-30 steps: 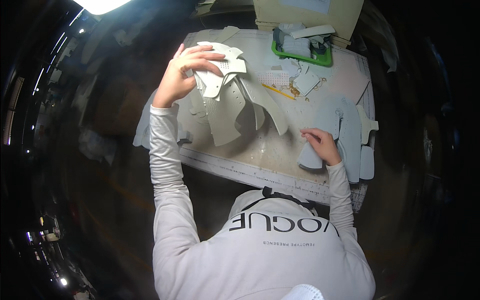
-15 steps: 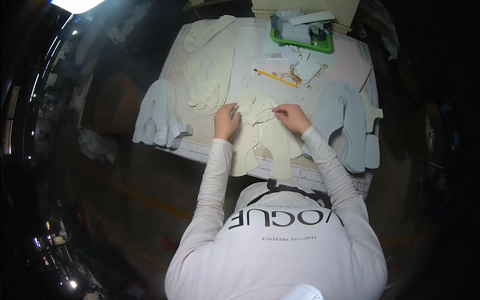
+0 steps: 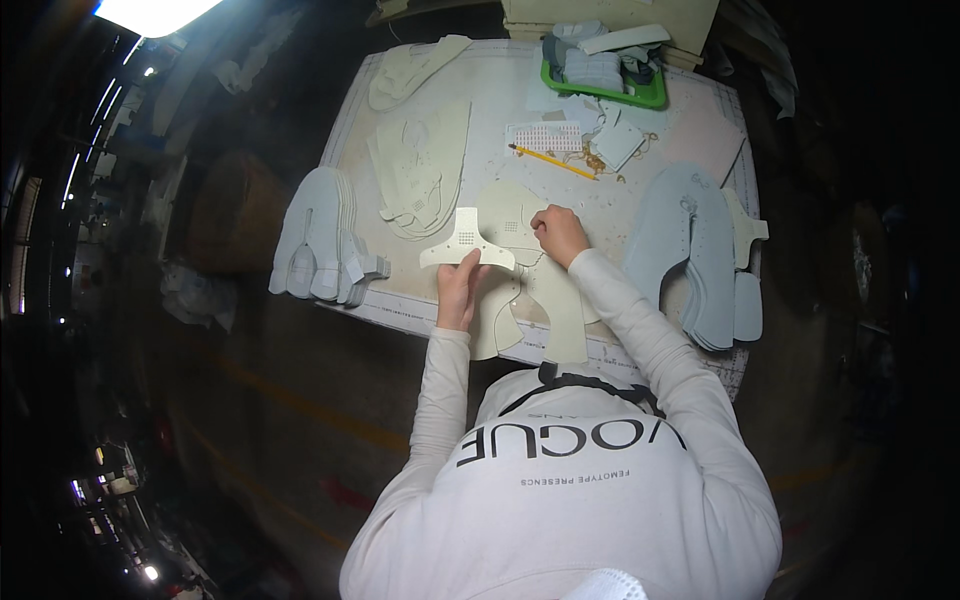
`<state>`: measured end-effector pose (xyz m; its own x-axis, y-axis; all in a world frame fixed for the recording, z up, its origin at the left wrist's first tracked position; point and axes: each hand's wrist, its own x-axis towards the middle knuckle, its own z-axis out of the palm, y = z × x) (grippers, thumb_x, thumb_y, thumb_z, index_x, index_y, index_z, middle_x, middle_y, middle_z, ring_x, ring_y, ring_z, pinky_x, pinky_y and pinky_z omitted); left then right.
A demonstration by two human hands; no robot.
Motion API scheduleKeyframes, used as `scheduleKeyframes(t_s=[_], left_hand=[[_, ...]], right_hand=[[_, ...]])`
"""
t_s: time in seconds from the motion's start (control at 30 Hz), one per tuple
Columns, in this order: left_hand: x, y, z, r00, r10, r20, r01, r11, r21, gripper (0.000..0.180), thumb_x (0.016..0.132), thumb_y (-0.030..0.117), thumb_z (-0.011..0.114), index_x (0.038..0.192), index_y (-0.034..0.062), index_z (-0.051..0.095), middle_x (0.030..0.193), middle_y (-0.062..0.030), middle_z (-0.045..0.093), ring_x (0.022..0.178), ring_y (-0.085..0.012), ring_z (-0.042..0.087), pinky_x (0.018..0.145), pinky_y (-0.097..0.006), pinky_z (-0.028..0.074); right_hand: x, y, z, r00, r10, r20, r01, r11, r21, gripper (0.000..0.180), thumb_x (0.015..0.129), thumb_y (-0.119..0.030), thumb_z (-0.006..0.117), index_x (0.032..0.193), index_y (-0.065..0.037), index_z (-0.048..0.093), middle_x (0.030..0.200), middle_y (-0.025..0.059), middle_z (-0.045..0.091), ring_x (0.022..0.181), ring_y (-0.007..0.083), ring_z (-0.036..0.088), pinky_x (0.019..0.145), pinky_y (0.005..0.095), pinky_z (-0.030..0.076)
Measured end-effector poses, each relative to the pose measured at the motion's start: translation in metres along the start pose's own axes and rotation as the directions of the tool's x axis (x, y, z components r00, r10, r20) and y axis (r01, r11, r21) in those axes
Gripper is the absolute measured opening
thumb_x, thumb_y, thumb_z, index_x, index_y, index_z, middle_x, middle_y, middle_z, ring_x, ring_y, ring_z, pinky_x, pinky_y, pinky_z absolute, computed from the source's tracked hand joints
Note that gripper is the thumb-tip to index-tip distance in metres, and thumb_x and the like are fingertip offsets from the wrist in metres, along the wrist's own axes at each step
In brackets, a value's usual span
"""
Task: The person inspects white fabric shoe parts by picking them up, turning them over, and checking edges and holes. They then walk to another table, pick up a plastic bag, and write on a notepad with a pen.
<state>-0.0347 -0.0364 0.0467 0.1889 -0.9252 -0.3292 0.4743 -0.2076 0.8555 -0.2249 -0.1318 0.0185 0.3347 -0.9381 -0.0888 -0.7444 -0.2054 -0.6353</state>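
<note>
A dim room (image 3: 250, 420) surrounds the pale desk (image 3: 490, 85) beneath the left grip (image 3: 457, 293) and right grip (image 3: 563, 238). White-sleeved arms (image 3: 640, 310) reach over it. Right of the right grip lie curved blue-grey panels (image 3: 665, 215); under both grips, flat cream panels (image 3: 555, 310). The left grip pinches a perforated, T-shaped cream piece (image 3: 467, 240), thumb uppermost; the right grip curls, its hold impossible to tell. Beyond it lies a yellow pencil (image 3: 555, 162).

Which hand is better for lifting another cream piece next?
Probably the right hand: it's at the edge of the cream pieces, while the left hand holds a T-shaped piece.
</note>
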Motion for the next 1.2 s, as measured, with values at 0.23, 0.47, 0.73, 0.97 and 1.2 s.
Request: scheduleKeyframes(t_s=[0.23, 0.47, 0.73, 0.97, 1.2], left_hand=[[-0.04, -0.006, 0.05, 0.962, -0.001, 0.273, 0.024, 0.996, -0.084, 0.026, 0.087, -0.001, 0.056, 0.113, -0.0003, 0.053, 0.106, -0.0079, 0.061, 0.093, -0.0138, 0.062, 0.08, -0.024, 0.054], [-0.054, 0.001, 0.067, 0.911, -0.07, 0.406, 0.12, 0.988, -0.098, 0.042, 0.087, 0.0, 0.054, 0.128, -0.0007, 0.042, 0.122, -0.0136, 0.056, 0.105, -0.0186, 0.058, 0.089, -0.029, 0.049], [-0.056, 0.009, 0.071, 0.91, -0.14, 0.391, 0.168, 0.985, -0.036, 0.042, 0.087, 0.001, 0.054, 0.127, -0.0011, 0.042, 0.122, -0.0156, 0.056, 0.105, -0.019, 0.058, 0.086, -0.028, 0.051], [-0.058, 0.01, 0.06, 0.906, -0.149, 0.396, 0.173, 0.985, -0.026, 0.042, 0.087, 0.001, 0.054, 0.127, -0.001, 0.043, 0.121, -0.0156, 0.056, 0.105, -0.0189, 0.059, 0.085, -0.028, 0.051], [-0.062, 0.02, 0.052, 0.897, -0.1, 0.431, 0.115, 0.993, -0.01, 0.045, 0.085, -0.001, 0.055, 0.128, -0.0014, 0.041, 0.125, -0.0141, 0.054, 0.107, -0.0192, 0.057, 0.091, -0.03, 0.048]], right_hand=[[0.005, 0.003, 0.023, 0.953, -0.186, -0.238, 0.163, 0.98, -0.115, 0.041, 0.069, -0.016, 0.068, 0.106, 0.0, 0.059, 0.089, 0.0193, 0.061, 0.091, 0.0335, 0.056, 0.087, 0.0399, 0.045], [-0.043, -0.03, -0.014, 0.974, -0.082, -0.211, 0.187, 0.815, 0.548, 0.039, 0.074, -0.027, 0.065, 0.104, -0.002, 0.061, 0.086, 0.0191, 0.061, 0.086, 0.0321, 0.058, 0.079, 0.037, 0.046], [-0.04, -0.019, 0.007, 0.976, -0.123, -0.178, 0.2, 0.824, 0.53, 0.03, 0.075, -0.025, 0.066, 0.095, -0.002, 0.065, 0.086, 0.0161, 0.061, 0.072, 0.0308, 0.06, 0.069, 0.0368, 0.048], [-0.001, -0.015, 0.023, 0.909, 0.02, -0.417, 0.1, 0.96, 0.263, 0.025, 0.076, -0.023, 0.067, 0.088, -0.002, 0.066, 0.085, 0.0141, 0.061, 0.064, 0.0289, 0.061, 0.064, 0.036, 0.049], [-0.048, -0.028, -0.093, 0.932, 0.095, -0.348, 0.213, 0.635, 0.743, 0.016, 0.086, -0.012, 0.06, 0.094, 0.001, 0.06, 0.083, 0.0032, 0.063, 0.07, 0.0096, 0.062, 0.056, 0.0212, 0.047]])
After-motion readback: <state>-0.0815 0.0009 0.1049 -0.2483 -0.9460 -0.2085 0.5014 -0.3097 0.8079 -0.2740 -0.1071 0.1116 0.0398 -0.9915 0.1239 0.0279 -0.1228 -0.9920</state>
